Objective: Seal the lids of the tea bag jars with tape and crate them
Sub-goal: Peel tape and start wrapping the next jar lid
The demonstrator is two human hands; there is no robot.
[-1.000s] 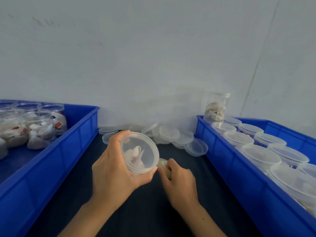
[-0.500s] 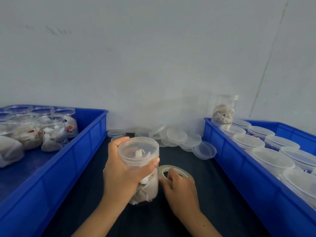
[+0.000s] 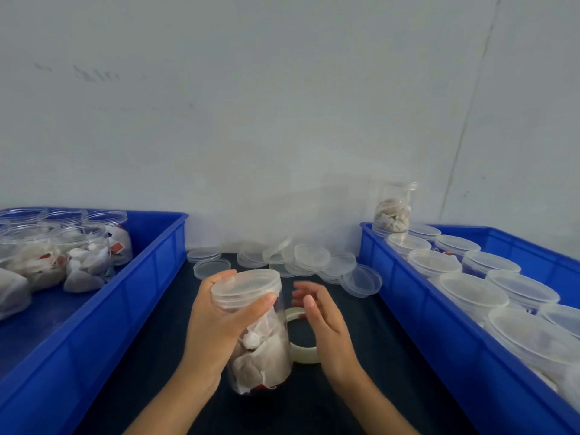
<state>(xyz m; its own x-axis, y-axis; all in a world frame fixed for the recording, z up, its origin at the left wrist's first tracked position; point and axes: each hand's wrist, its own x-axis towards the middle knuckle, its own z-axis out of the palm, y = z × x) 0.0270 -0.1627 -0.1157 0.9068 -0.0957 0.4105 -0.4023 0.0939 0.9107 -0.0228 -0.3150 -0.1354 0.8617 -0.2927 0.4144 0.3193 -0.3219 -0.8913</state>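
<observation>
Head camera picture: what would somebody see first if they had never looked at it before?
In the middle, the left hand grips a clear jar of tea bags just under its lid, and the open right hand hovers beside it over a roll of tape lying on the dark table. Blue crates stand on both sides: the left crate holds lidless jars, the right crate lidded ones.
</observation>
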